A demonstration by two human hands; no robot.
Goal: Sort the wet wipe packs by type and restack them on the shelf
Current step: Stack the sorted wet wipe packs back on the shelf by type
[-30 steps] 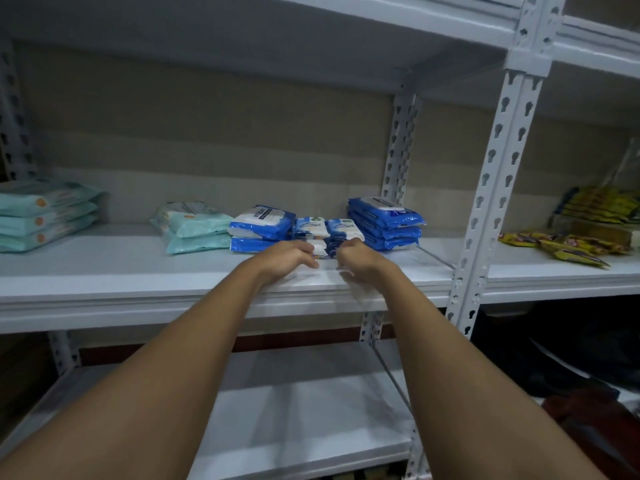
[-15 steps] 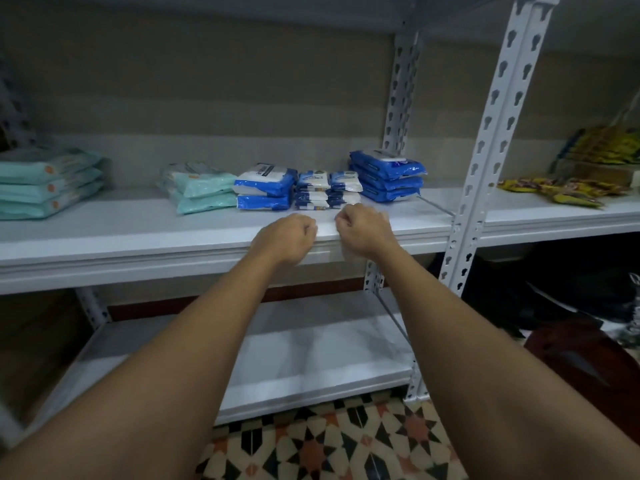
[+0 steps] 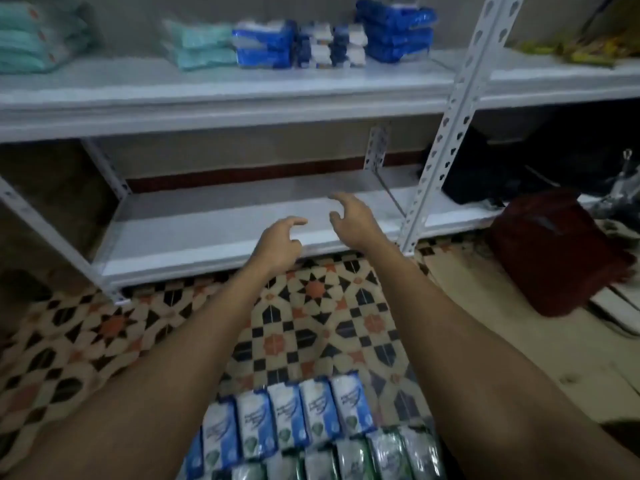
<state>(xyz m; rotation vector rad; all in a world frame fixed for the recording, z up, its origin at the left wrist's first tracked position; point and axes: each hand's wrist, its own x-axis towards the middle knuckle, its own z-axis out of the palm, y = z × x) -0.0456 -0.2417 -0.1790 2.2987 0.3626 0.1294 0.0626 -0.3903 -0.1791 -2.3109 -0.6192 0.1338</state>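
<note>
Between the two shelf levels, both hands hang in mid-air with nothing in them — the left hand (image 3: pixel 278 242) has its fingers loosely curled and apart, and the right hand (image 3: pixel 351 216) is spread a little wider, its grip slack, fingers pointing toward the lower shelf (image 3: pixel 207 233). Neither touches a shelf board. Both bare forearms reach forward from the bottom corners of the view.

Below the arms, near the bottom edge, a row of blue-and-white wipe packs (image 3: pixel 287 417) stands side by side, with green wipe packs (image 3: pixel 381 455) in a row just in front of them; what they sit in is not clear.

On the upper shelf (image 3: pixel 214 98), from left to right, lie a teal stack (image 3: pixel 31 39), a smaller pale-teal stack (image 3: pixel 201 46), a blue stack with white labels (image 3: pixel 263 45), small blue-and-white packs (image 3: pixel 332 45) in two short piles, and a dark-blue stack (image 3: pixel 398 32). Yellow packets (image 3: pixel 568 50) lie beyond the white upright post (image 3: pixel 446 123).

A patterned tile floor (image 3: pixel 311 306) spreads beneath, and a dark red bag (image 3: pixel 554 251) sits to the right.
</note>
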